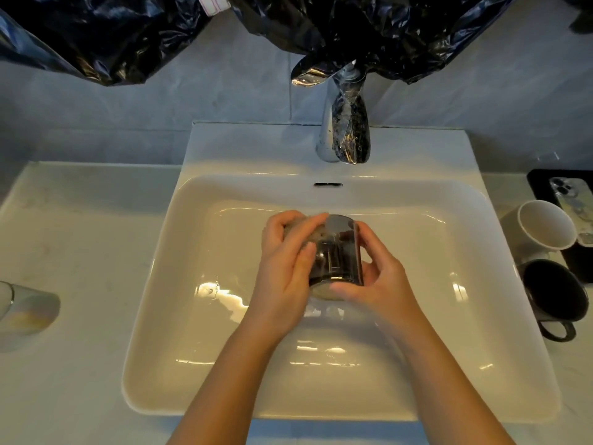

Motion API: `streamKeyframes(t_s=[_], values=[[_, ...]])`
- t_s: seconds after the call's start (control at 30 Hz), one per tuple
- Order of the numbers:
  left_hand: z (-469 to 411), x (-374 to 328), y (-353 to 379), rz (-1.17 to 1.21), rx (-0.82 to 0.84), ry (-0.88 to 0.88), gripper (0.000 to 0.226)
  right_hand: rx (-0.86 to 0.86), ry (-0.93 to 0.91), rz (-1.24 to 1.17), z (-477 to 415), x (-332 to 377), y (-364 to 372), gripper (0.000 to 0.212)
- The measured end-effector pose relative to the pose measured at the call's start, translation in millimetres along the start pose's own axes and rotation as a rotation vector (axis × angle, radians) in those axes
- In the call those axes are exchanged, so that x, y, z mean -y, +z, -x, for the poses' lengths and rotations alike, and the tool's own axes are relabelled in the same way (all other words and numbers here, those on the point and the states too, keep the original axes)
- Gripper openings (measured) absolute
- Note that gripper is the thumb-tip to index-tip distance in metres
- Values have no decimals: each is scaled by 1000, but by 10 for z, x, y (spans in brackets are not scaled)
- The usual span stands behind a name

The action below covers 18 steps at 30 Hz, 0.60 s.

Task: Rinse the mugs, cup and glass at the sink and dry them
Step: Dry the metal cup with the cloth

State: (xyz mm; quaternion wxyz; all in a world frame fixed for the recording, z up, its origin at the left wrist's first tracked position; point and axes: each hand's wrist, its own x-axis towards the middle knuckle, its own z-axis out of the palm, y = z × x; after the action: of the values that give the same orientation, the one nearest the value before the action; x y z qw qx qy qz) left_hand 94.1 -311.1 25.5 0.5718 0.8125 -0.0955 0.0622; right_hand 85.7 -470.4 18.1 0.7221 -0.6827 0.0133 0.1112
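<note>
2 hands hold 1 dark glass point(340, 252) over the middle of the sink point(224, 146) basin, in front of the faucet point(343, 130) and not touching the basin walls. The glass is tilted, rim away from the person and base toward them. The left hand point(285, 271) wraps its left side, fingers point(308, 224) curled over the top with a pale wad under them; sponge or cloth, cannot tell. The right hand point(378, 284) grips the right side, fingers point(369, 236) curled along the wall and the thumb at the base. There is open basin left, right and in front of the hands. On the bench point(80, 236) right of the sink, 2 mugs lie on their sides just beside the rim: a grey mug point(542, 226) with a white inside, and nearer the person a black mug point(555, 290) with its handle toward the front edge. The grey mug touches a black tray point(542, 181) carrying a phone point(571, 194). Far left, 1 pale cup point(29, 309) lies on its side, cut by the frame edge and well apart from the sink. Black plastic sheeting point(96, 36) hangs along the wall above.
</note>
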Motion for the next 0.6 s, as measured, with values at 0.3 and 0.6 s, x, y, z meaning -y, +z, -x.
streamKeyframes(t_s=[0.3,0.6], values=[[-162,60,-130,-62,53,-2,38,75,72,11,17,2,28,98],[-27,43,-272,52,298,-93,64,-32,79,-1,-18,28,-17,82]])
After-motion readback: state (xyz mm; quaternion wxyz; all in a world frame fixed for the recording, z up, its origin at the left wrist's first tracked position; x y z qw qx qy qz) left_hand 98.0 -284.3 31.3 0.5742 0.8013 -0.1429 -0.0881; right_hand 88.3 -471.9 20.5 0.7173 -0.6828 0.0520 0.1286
